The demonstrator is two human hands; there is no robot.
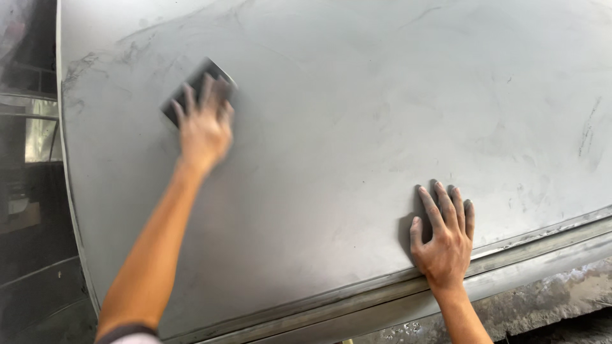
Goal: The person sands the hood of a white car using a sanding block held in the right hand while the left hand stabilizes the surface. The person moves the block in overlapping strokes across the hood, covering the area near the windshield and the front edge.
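One dark rectangular sanding block (196,88) is pressed flat against a large grey primed body panel (357,127), toward ten o'clock of the view. It is covered from below by the left hand (205,127), whose fingers (207,92) are spread nearly straight over its back rather than curled around it, so the block is held by pressure against the panel; the hand and block are blurred. The right hand (444,239) is laid on the same panel at about five o'clock, palm down, fingers fully extended and slightly fanned, with nothing held; it appears placed there as a brace for the body. One metal edge strip (542,236) is seen just below that hand, running along the panel's lower border. Two hands, one block and one panel are counted. Dark smudges are visible near the panel's upper left.
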